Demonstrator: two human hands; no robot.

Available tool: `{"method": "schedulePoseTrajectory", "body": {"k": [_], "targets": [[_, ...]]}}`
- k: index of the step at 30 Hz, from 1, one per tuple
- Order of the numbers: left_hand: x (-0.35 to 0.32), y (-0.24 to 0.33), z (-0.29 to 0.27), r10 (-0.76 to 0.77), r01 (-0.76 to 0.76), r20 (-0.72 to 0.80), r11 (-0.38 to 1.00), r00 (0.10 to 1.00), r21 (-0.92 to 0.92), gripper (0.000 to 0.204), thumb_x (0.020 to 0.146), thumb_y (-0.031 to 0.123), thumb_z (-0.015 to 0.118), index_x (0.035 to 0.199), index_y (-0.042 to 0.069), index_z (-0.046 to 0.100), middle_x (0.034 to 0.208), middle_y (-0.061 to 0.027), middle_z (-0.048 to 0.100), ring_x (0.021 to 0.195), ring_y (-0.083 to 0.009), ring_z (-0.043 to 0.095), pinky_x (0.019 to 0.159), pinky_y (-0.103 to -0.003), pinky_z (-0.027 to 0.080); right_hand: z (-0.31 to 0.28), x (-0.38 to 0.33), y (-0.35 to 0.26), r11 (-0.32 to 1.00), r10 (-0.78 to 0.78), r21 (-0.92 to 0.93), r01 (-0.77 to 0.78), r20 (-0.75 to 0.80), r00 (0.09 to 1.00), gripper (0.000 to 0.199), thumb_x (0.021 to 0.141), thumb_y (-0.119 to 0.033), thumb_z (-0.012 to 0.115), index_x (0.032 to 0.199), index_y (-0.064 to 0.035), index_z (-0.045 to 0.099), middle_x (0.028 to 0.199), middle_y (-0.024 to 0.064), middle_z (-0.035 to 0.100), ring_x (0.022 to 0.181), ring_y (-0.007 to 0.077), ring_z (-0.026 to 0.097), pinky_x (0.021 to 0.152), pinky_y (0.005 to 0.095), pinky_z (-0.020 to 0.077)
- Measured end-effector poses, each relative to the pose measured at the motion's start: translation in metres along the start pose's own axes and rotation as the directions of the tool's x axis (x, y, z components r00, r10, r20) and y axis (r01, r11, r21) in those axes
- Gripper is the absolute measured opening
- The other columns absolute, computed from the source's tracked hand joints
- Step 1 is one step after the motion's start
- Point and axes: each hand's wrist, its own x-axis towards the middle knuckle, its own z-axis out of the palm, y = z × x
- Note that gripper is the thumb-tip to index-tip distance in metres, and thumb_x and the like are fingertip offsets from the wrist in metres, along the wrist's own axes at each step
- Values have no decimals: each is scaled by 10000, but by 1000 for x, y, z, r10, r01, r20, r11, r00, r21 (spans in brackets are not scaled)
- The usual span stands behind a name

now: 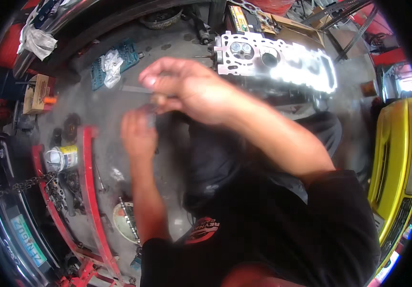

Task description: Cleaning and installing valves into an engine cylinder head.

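Observation:
My right hand (186,88) is raised in the middle of the view, its fingers pinched on a small brownish part (159,99) that is blurred. Just below and to the left, my left hand (138,131) is closed around a small dark piece (150,117) right under that part. What the two pieces are cannot be made out. Behind my right hand a bright metal cylinder head (282,60) lies on the concrete floor, with valve openings showing at its left end.
A red metal frame (88,191) with a chain (24,184) runs down the left. A blue socket tray (115,60) with a white rag, a cardboard box (36,93), a can (62,158) and a yellow vehicle body (397,158) surround me.

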Motion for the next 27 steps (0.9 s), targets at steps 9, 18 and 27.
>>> {"method": "schedulePoseTrajectory", "body": {"k": [9, 18, 27], "targets": [[-186, -54, 57, -639, 652, 176, 758, 749, -23, 313, 931, 246, 706, 1120, -2, 675, 1056, -222, 696, 973, -424, 659, 876, -478, 516, -147, 25, -100, 801, 96, -546, -247, -290, 952, 230, 1034, -259, 604, 1194, -94, 597, 837, -49, 494, 624, 35, 455, 857, 426, 593], [-250, 13, 80, -572, 702, 509, 706, 643, -94, 271, 924, 224, 704, 1090, 11, 682, 996, -243, 699, 939, -422, 671, 839, -471, 514, -169, 49, -81, 72, 278, -978, -197, -170, 946, 268, 1052, -274, 546, 1236, -80, 571, 994, 41, 681, 800, 142, 590, 719, 341, 525], [-317, -22, 60, -740, 823, 412, 566, 531, -44, 179, 939, 182, 692, 874, 42, 602, 756, -154, 644, 632, -275, 574, 603, -391, 469, -158, -11, -106, -340, 583, -793, 505, 243, 775, 383, 1004, -319, 580, 1283, -58, 572, 992, 169, 723, 889, 371, 712, 776, 479, 576]]}}
